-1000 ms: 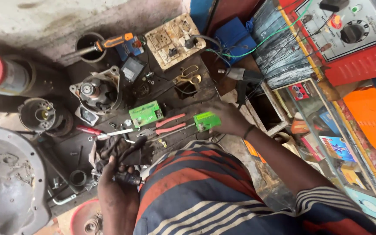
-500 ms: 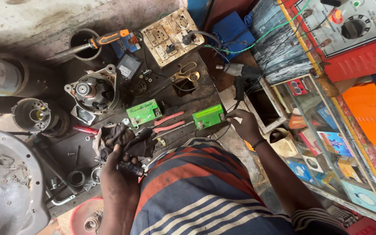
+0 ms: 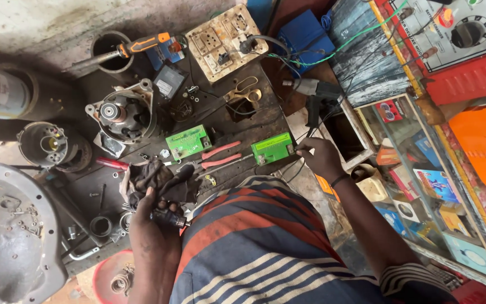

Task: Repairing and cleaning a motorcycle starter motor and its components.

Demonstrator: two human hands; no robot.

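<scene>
The person's right hand [image 3: 320, 157] rests its fingers, lightly curled, against the right end of a small green rectangular circuit board [image 3: 273, 149] whose long axis runs left-right on the dark tabletop [image 3: 254, 121]. The left hand [image 3: 154, 217] grips a small dark metal part [image 3: 170, 218] nearer the body.

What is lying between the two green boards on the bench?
In the head view, red-handled pliers lie between the left green board and the right green board.
</scene>
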